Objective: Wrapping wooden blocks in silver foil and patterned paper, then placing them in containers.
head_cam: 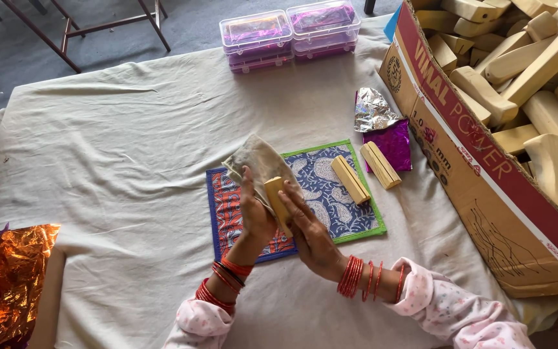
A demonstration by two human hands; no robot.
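Note:
My left hand (253, 216) holds a worn beige cloth (261, 161) against a small pale wooden block (278, 201). My right hand (310, 236) grips that block from the right side. Both hands hover over a patterned blue and red mat (330, 194) with a green border. Two more wooden blocks lie on the mat's right part, one (350, 179) fully on it and one (380, 165) at its edge. Red bangles circle both wrists.
A large cardboard box (479, 174) filled with several wooden blocks stands at the right. Crumpled silver and purple foil (382, 126) lies beside it. Two clear plastic cases (290, 33) sit at the table's far edge. Orange foil (11, 278) lies at the near left.

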